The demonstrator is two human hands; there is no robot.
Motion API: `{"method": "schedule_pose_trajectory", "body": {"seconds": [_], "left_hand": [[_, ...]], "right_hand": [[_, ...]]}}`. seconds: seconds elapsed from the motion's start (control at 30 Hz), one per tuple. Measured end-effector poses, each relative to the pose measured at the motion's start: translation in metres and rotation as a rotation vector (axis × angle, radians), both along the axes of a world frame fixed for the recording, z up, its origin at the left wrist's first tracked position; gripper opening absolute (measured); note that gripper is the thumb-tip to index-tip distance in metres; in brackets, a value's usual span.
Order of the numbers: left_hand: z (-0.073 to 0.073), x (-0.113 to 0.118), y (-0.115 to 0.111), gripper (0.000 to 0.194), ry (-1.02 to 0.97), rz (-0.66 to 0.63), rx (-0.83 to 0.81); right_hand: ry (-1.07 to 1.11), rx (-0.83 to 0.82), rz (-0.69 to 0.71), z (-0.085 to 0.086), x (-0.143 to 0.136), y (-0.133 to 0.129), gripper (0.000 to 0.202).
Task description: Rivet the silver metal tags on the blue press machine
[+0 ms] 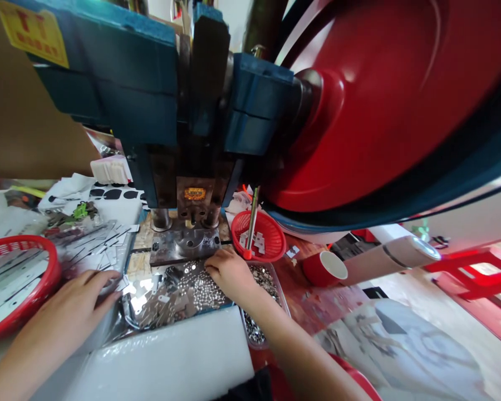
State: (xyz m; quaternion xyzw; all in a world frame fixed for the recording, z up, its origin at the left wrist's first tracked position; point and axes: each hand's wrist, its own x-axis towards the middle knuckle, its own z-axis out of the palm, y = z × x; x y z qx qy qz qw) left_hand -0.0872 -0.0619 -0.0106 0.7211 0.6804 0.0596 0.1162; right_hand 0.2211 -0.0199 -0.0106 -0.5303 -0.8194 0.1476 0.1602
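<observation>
My left hand point(81, 298) is at the left edge of the press bed, its fingers curled and thumb close to the fingertips. Something greyish shows between them, too small to name. My right hand point(231, 274) reaches over a pile of small shiny round metal pieces point(202, 288), fingers bent together with the tips partly hidden. Left of that pile lie flat thin metal plates point(167, 306). Just behind them sits the metal die point(186, 245) of a blue press point(142, 100), under its ram.
A red basket point(52, 267) of flat strips stands at left. Behind my right hand is a smaller red basket point(278, 242); a clear tub point(281, 303) of metal bits lies under my forearm. A large red flywheel point(384, 89) overhangs the right. A red cup point(313, 270) stands below it.
</observation>
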Motion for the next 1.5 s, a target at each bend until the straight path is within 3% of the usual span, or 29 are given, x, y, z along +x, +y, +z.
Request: {"method": "schedule_pose_trajectory", "body": {"seconds": [0.2, 0.4, 0.5, 0.77, 0.97, 1.07, 1.23, 1.37, 1.43, 1.5], "left_hand": [[-0.011, -0.007, -0.001, 0.042, 0.047, -0.03, 0.128], [-0.006, -0.004, 0.0, 0.04, 0.031, -0.07, 0.143], [-0.001, -0.001, -0.004, 0.039, 0.02, -0.029, 0.141], [-0.012, -0.006, -0.008, 0.04, 0.101, -0.06, 0.321], [-0.008, -0.006, -0.01, 0.038, 0.029, -0.002, 0.378], [-0.006, -0.004, -0.015, 0.038, -0.042, 0.118, 0.286], [0.006, 0.005, -0.012, 0.035, -0.351, 0.407, 0.109], [0.014, 0.016, -0.009, 0.035, -1.012, 0.709, -0.127], [0.016, 0.021, -0.01, 0.041, -1.296, 0.774, -0.232], [0.018, 0.025, -0.013, 0.049, -1.444, 0.761, -0.284]], "right_hand": [[-0.142, 0.058, 0.026, -0.009, -0.002, 0.002, 0.017], [0.201, 0.16, -0.078, 0.013, -0.022, 0.021, 0.019], [0.217, 0.142, -0.104, 0.022, -0.038, 0.043, 0.017], [0.307, 0.02, -0.149, 0.013, -0.048, 0.074, 0.004], [0.425, 0.081, -0.106, 0.012, -0.028, 0.045, 0.014], [0.261, 0.094, 0.017, 0.008, -0.014, 0.019, 0.016], [-0.09, 0.069, 0.037, -0.005, -0.013, 0.002, 0.017], [-0.244, 0.106, 0.004, -0.007, -0.024, 0.001, 0.019], [-0.295, 0.118, 0.008, -0.005, -0.028, -0.002, 0.016], [-0.327, 0.112, 0.0, -0.003, -0.03, -0.004, 0.012]]}}
